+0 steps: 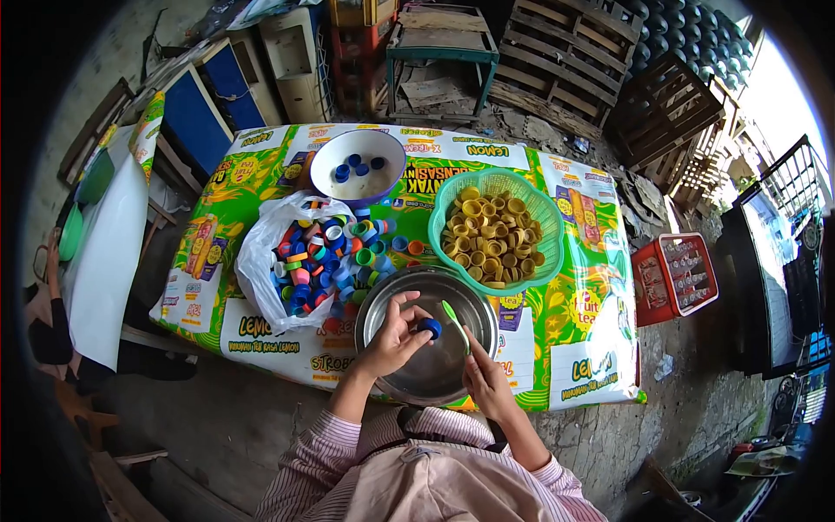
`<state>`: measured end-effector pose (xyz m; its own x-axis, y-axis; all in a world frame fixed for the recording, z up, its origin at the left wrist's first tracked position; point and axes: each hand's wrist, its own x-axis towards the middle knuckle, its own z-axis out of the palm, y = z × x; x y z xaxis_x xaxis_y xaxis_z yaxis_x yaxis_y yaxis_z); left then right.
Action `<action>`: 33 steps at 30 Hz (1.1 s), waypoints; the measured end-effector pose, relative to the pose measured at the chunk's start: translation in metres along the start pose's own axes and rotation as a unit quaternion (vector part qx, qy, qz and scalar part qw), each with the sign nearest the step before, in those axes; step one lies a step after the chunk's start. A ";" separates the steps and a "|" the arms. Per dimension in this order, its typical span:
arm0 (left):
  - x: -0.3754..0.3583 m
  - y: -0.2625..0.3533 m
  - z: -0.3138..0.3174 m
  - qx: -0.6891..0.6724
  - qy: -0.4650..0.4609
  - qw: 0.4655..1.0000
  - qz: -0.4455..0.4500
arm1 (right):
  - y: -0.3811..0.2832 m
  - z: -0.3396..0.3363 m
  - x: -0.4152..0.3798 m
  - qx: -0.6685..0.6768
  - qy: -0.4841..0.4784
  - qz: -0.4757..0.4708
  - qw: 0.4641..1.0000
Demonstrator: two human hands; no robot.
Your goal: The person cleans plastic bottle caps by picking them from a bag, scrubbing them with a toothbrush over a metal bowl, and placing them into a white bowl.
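Observation:
My left hand [393, 337] pinches a dark blue bottle cap [429, 328] over a wide metal bowl [402, 390]. Closed around the lower end of a slim green-and-white tool [451, 317], my right hand [487, 379] is at the bowl's right side; I cannot tell the tool's exact kind. To the left, mixed coloured bottle caps [323, 271] spill from a white plastic bag [257, 277]. Yellow caps [487, 235] fill a turquoise plastic basket [553, 228] at the right. A few blue caps [353, 167] lie in a white enamel bowl [327, 150] farther back.
The table wears a printed green-and-white cover [570, 300]. Beyond its right edge, a red crate [652, 296] rests on the ground. Wooden pallets [561, 56] and a small teal-framed table [444, 43] stand behind. At the far left, another person's hand [54, 252] is beside a green bowl [71, 233].

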<state>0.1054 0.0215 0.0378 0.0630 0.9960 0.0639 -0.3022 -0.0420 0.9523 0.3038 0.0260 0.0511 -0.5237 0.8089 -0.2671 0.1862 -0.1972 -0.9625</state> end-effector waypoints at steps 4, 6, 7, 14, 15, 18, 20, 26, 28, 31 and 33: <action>0.002 -0.001 -0.003 0.135 0.002 0.991 0.009 | -0.008 0.005 -0.011 -0.063 -0.031 -0.036 0.997; 0.002 0.004 0.002 0.120 0.009 0.993 0.012 | -0.003 0.004 -0.007 -0.023 -0.012 -0.022 0.999; 0.001 0.004 0.001 0.156 0.006 0.988 0.013 | -0.002 0.002 -0.005 -0.032 -0.002 -0.020 0.999; -0.001 0.020 0.000 0.251 -0.006 0.968 0.003 | -0.003 0.005 -0.006 -0.060 0.007 -0.013 0.998; 0.000 0.019 0.000 0.252 -0.005 0.968 0.004 | -0.006 0.005 -0.008 -0.062 0.008 -0.026 0.998; -0.002 0.000 -0.008 0.259 -0.013 0.964 0.063 | -0.007 0.006 -0.016 -0.088 -0.030 -0.053 0.994; -0.004 0.017 -0.005 0.292 -0.028 0.956 -0.003 | -0.001 0.007 -0.015 -0.070 -0.022 -0.032 0.997; -0.006 0.009 -0.007 0.250 -0.039 0.967 0.034 | 0.003 0.004 -0.018 -0.097 -0.040 -0.051 0.993; -0.004 0.011 -0.006 0.251 -0.039 0.966 0.042 | 0.005 0.005 -0.012 -0.030 0.011 -0.030 0.999; -0.004 0.014 -0.008 0.254 -0.047 0.965 0.038 | -0.004 0.002 -0.016 -0.049 0.020 -0.062 0.997; -0.005 0.020 -0.008 0.294 -0.053 0.954 0.038 | -0.010 0.005 -0.023 -0.110 -0.027 -0.072 0.991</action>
<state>0.0917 0.0165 0.0546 0.1666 0.9761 0.1393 0.2737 -0.1815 0.9445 0.3095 0.0063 0.0664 -0.6008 0.7877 -0.1364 0.2797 0.0473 -0.9589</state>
